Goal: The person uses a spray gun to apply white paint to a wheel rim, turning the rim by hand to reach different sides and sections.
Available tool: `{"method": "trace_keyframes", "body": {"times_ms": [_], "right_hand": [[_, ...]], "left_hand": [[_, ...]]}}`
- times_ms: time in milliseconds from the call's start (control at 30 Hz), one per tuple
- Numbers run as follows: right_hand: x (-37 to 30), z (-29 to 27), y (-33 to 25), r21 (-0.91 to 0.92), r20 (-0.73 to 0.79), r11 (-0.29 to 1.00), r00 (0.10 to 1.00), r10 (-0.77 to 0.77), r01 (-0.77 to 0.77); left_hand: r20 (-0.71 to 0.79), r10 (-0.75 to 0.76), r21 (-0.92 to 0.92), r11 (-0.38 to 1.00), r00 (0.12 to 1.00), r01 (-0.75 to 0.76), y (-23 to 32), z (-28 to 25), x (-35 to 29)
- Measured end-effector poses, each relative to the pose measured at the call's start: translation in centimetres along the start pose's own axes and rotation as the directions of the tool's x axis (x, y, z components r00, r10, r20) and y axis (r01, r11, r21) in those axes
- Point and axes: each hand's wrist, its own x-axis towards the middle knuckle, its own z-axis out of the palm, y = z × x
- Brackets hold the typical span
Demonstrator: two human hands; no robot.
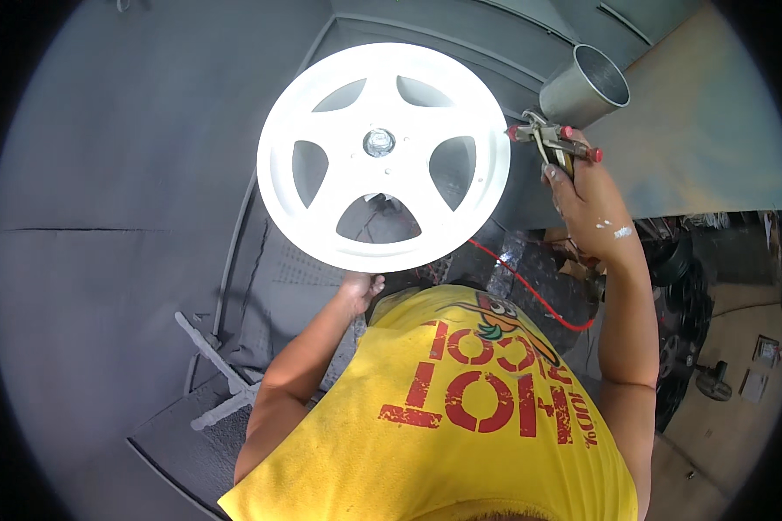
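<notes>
A white wheel rim (321, 227) with several broad spokes faces up in front of me, and a shiny metal piece (378, 142) sits in its centre hole. My right hand (576, 187) is wrapped round a paint spray gun (547, 135) with red knobs and a silver metal cup (573, 91). The gun's front end points left toward the rim's right edge, close to it. My left hand (362, 291) is just under the rim's near edge with its fingers curled; the rim hides what they grip.
A red hose (534, 293) loops below the rim on the right. Grey walls (122, 156) rise at left and back, with a brownish panel (704, 130) at right. A paint-coated stand (222, 373) is at lower left. Dark tyres (673, 260) and a fan (713, 382) are farther right.
</notes>
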Motion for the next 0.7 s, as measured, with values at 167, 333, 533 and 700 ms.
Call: {"method": "trace_keyframes", "body": {"times_ms": [167,333,533,700], "right_hand": [[0.3,0.3,0.2,0.051,0.111,0.980,0.975,-0.195,0.191],[1.2,1.7,-0.2,-0.048,-0.028,0.977,0.977,-0.209,0.208],[2.2,1.7,1.6,-0.157,-0.113,0.986,0.991,-0.067,0.049],[2.0,1.9,1.2,-0.128,-0.105,0.991,0.993,-0.062,0.048]], "left_hand": [[-0.049,0.153,0.124,0.981,0.987,-0.146,2.7,-3.1,-1.3],[-0.235,0.300,0.020,0.952,0.925,-0.304,4.0,-5.0,-1.1],[-0.247,0.254,-0.267,0.910,0.935,-0.318,1.4,-3.8,-0.7],[-0.100,0.055,-0.244,0.967,0.993,-0.078,-2.0,1.1,-2.1]]}}
